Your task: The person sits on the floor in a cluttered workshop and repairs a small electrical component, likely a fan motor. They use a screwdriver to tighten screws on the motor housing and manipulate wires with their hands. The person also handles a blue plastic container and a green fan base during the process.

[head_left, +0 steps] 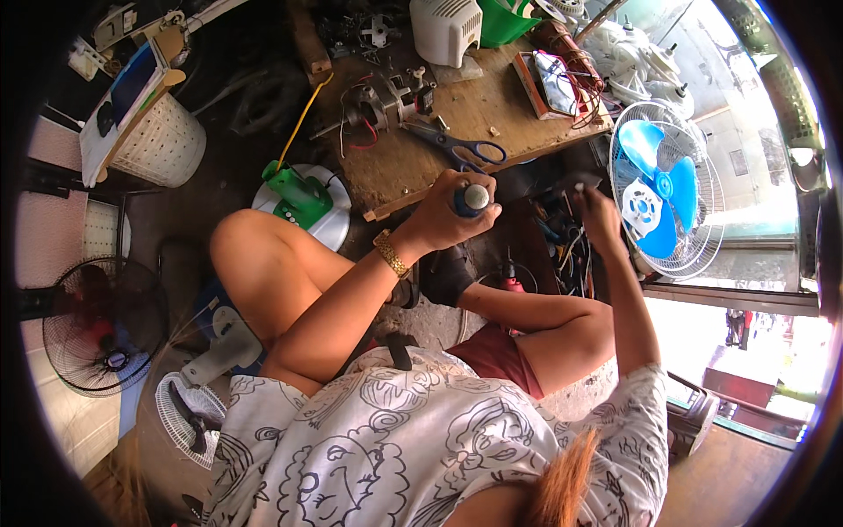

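At the bench's [386,173] edge, the left hand [443,212] clamps a probably stiff, light blue-rimmed handle [475,198], best gripped round its barrel; right hand [599,215] apart, hold unclear.

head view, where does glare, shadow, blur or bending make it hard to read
Head view, right side: daylight burns out to white around the blue-bladed fan; head view, upper left: the area beside the wooden table sinks into deep shadow; head view, outer rim: black surround, straight edges bowed; head view, centre right: the right hand looks softer than the scissors, possibly motion blur.
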`<state>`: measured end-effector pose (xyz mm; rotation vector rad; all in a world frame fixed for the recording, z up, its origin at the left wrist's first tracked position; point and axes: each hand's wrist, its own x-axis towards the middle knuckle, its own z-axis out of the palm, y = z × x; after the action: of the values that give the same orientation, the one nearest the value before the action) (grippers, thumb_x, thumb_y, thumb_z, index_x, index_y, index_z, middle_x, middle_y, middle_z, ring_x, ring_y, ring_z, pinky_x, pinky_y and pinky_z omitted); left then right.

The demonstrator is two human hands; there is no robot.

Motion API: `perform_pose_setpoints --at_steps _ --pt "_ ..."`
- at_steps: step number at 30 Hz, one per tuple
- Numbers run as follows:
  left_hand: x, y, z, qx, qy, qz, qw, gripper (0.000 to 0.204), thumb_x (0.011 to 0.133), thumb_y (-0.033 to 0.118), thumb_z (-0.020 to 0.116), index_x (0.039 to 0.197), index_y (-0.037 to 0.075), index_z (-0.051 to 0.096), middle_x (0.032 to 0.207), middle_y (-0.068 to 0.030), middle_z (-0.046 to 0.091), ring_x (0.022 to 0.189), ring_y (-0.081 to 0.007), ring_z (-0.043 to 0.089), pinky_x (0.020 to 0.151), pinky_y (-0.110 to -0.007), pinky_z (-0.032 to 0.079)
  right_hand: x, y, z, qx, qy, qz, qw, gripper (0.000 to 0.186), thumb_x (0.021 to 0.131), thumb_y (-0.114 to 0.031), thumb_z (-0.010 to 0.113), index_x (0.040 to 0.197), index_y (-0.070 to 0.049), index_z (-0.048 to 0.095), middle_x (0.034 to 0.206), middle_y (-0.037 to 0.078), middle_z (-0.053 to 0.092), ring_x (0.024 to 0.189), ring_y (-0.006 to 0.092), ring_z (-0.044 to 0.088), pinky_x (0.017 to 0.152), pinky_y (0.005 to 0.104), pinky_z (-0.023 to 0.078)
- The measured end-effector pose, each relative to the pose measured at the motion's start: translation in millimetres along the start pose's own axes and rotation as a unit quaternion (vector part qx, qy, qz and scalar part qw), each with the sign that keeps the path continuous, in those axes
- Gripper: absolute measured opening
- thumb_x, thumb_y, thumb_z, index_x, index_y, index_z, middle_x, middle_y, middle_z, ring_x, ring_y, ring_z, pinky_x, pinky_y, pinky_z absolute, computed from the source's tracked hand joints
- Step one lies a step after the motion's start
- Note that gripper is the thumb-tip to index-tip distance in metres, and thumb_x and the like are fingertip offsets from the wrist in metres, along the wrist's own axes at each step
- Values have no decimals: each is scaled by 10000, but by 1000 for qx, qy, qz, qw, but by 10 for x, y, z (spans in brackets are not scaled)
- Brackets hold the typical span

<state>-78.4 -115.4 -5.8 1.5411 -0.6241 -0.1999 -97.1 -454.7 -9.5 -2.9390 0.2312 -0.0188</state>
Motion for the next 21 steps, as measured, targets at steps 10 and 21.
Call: perform_pose_setpoints --at_steps 10,21 --pt "14 91 62 -58 12 12 998 209 761 122 713 792 73 512 797 -5 567 719 -98 544 740 -259 430 126 669 1094 0 115 70 991 335 886 -202 581 1171 -27 565 1081 197 625 979 351 609 860 420 478" --pt "44 -425 174 112 34 214 970 442 759 197 727 1138 54 550 1102 -112 564 1076 -236 539 943 -371 427 -334 -2372 -561 288 69 -373 879 212 830 -155 608 1001 -32 632 909 130 634 939 310 597 1003 452 355"
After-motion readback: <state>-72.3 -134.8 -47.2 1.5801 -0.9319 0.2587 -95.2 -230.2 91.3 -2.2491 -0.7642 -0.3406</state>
